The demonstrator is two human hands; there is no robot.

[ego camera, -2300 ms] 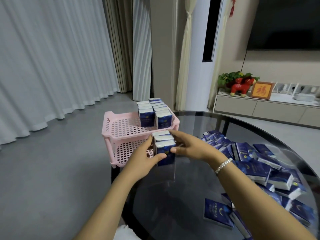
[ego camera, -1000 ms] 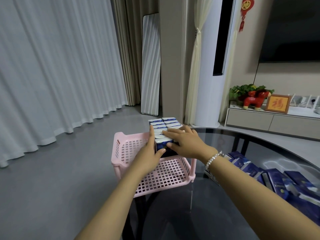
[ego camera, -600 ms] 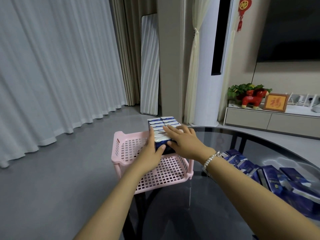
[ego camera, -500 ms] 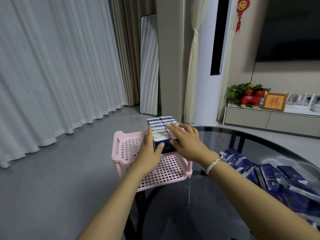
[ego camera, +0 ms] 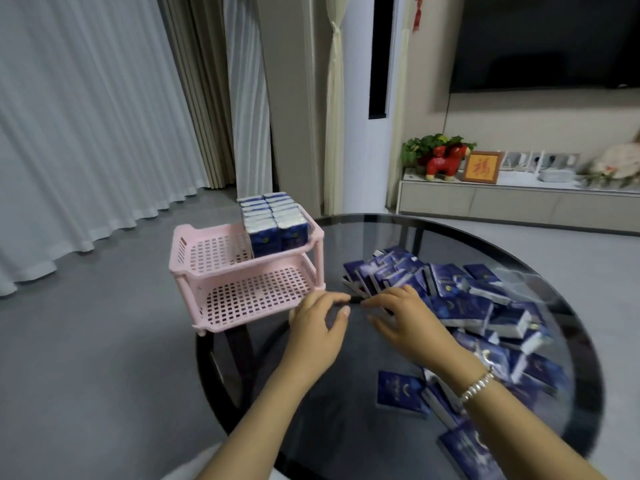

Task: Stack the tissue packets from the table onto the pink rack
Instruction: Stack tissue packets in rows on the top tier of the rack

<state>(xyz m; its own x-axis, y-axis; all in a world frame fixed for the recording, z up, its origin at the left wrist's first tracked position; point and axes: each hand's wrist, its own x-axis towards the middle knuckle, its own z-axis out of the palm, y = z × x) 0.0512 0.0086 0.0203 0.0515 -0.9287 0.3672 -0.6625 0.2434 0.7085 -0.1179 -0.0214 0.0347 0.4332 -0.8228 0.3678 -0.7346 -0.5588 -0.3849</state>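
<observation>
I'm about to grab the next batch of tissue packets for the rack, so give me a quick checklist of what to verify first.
1. Left hand free: ok, holds nothing.
2. Right hand free: ok, fingers over the pile, nothing gripped.
3. Packets left on the glass table: ok, loose pile remains.
4. Room on the pink rack top tier: ok, left part bare.
5. Stacked packets upright: ok.
6. Lower tier free: ok.

Round dark glass tabletop with a pink two-tier rack at its ten o'clock edge. Two rows of blue tissue packets standing upright at the top tier's two o'clock corner; lower tier bare. Loose tissue packet pile toward three o'clock. Left hand and right hand low over the glass just in front of the rack, fingers loosely curled, tips nearly meeting, at the pile's nine o'clock edge. Beaded bracelet on right wrist.
</observation>
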